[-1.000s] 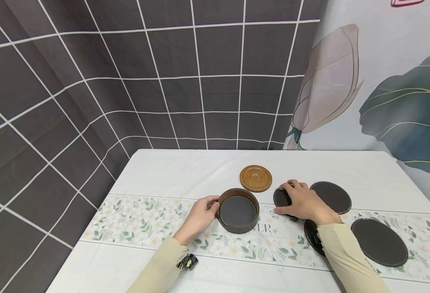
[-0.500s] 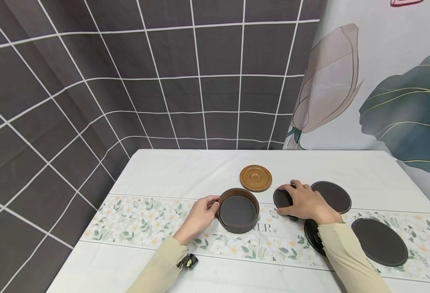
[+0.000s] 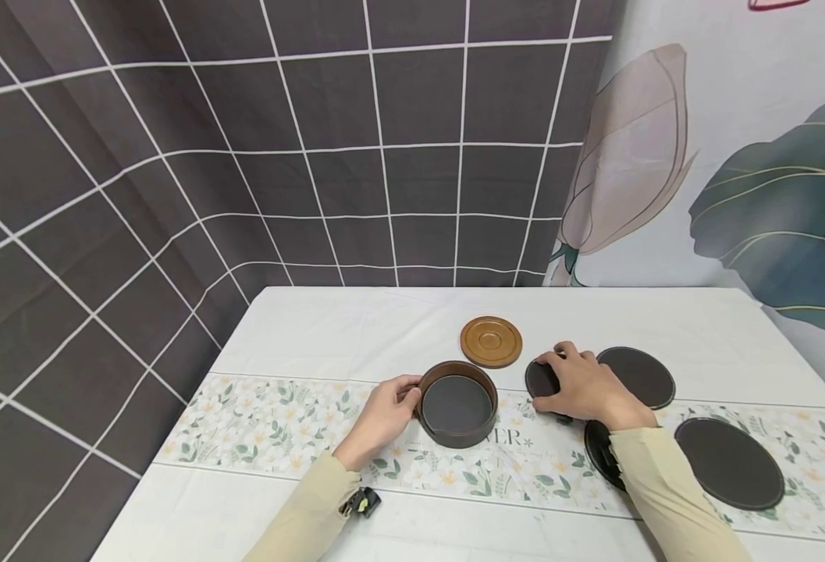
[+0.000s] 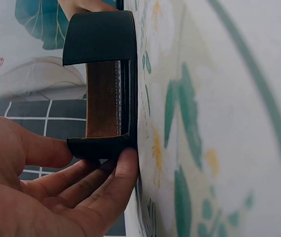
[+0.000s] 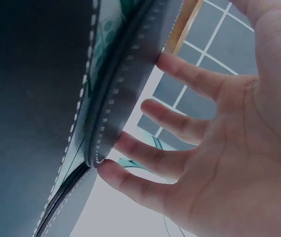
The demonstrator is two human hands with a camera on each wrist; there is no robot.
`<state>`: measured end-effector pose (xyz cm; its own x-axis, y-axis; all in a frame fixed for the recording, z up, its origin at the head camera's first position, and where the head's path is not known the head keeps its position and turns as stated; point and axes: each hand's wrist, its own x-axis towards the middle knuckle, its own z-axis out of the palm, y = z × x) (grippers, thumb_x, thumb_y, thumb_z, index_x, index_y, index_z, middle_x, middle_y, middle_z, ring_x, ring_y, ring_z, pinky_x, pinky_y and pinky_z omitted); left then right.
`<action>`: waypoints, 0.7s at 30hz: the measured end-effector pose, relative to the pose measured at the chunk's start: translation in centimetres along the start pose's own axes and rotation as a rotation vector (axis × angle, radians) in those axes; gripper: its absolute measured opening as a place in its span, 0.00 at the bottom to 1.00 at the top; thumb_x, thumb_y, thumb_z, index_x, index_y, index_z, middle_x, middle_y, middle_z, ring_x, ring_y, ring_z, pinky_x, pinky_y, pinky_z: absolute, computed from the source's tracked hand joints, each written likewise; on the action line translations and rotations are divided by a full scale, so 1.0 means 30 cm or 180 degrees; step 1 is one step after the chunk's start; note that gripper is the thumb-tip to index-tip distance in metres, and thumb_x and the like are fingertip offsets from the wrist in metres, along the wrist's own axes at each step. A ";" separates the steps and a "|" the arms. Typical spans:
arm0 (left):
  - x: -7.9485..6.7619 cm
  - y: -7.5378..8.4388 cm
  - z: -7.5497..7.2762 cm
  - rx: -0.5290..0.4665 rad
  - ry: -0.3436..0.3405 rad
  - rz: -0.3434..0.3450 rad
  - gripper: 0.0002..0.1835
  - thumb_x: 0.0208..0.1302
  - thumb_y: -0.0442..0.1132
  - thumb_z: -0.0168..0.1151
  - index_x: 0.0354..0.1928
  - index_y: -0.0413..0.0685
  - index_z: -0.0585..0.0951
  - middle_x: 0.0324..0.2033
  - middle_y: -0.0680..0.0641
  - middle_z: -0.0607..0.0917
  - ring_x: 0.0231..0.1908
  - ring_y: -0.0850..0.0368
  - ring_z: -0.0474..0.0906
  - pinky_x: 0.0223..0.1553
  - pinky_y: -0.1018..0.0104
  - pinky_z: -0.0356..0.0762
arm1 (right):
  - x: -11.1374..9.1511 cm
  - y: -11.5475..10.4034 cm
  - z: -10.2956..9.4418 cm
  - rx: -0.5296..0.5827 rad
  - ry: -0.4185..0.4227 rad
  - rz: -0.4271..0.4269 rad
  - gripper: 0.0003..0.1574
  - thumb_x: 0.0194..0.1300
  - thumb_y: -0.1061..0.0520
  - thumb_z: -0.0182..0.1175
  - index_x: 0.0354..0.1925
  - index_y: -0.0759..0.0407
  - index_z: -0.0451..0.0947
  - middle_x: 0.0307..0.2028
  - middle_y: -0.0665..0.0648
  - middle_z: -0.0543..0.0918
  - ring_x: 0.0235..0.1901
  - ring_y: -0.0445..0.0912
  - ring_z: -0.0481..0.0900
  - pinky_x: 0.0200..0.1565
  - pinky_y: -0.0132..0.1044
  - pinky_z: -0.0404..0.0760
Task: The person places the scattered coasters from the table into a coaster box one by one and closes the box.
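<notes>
Holder (image 3: 457,439), mid-surface (image 3: 356,328): pinches its wall with the left hand (image 3: 386,414), and here grips the small dark disc (image 3: 540,380) by its rim with the right hand (image 3: 588,386), toward the right edge; brown disc (image 3: 491,342) nearer the far edge.

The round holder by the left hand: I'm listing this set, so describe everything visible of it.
The round holder is open-topped and leathery-looking, its low wall dark outside and brown inside, with pale stitching within and a gap. The dark round surface inside may be its floor or a coaster. It sits upright on the floral tablecloth; the left hand grips its wall.
</notes>
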<state>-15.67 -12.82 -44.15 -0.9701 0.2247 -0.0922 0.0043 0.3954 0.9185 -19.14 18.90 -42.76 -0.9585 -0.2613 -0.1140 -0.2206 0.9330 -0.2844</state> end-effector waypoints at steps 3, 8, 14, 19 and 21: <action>0.001 0.001 -0.001 0.0008 -0.0009 0.0010 0.19 0.79 0.33 0.48 0.64 0.32 0.77 0.54 0.34 0.85 0.51 0.44 0.85 0.49 0.60 0.86 | 0.002 0.000 0.000 0.0000 0.0047 0.0014 0.47 0.54 0.39 0.72 0.65 0.62 0.75 0.65 0.74 0.68 0.58 0.76 0.70 0.50 0.72 0.76; 0.001 0.001 -0.002 0.0040 0.0000 0.0025 0.18 0.79 0.33 0.48 0.64 0.32 0.77 0.54 0.34 0.85 0.51 0.44 0.85 0.48 0.60 0.86 | 0.004 -0.004 -0.004 0.0078 0.0087 0.0002 0.47 0.54 0.39 0.72 0.66 0.62 0.74 0.64 0.72 0.68 0.59 0.75 0.69 0.47 0.70 0.78; 0.000 0.001 -0.002 0.0010 -0.0007 0.0002 0.19 0.79 0.33 0.48 0.64 0.31 0.77 0.53 0.35 0.85 0.50 0.45 0.85 0.48 0.60 0.86 | 0.002 -0.010 -0.011 0.0117 0.0154 -0.0019 0.49 0.54 0.39 0.71 0.67 0.63 0.73 0.65 0.71 0.68 0.58 0.73 0.70 0.43 0.64 0.81; 0.000 0.002 -0.001 0.0063 -0.0013 0.0028 0.18 0.79 0.33 0.48 0.63 0.31 0.77 0.53 0.34 0.85 0.51 0.43 0.84 0.48 0.59 0.86 | -0.001 -0.015 -0.021 0.0115 0.0250 -0.0050 0.48 0.56 0.39 0.70 0.67 0.63 0.73 0.65 0.70 0.68 0.58 0.71 0.70 0.42 0.61 0.81; 0.000 0.002 -0.001 0.0078 -0.0013 0.0035 0.18 0.79 0.33 0.47 0.63 0.31 0.77 0.54 0.34 0.85 0.52 0.43 0.84 0.49 0.59 0.86 | -0.001 -0.016 -0.024 0.0106 0.0272 -0.0067 0.48 0.57 0.38 0.69 0.67 0.63 0.73 0.65 0.70 0.69 0.59 0.71 0.70 0.42 0.61 0.81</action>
<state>-15.69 -12.82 -44.10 -0.9689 0.2327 -0.0838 0.0209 0.4145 0.9098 -19.13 18.65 -41.93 -0.9659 -0.2574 -0.0263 -0.2361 0.9184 -0.3174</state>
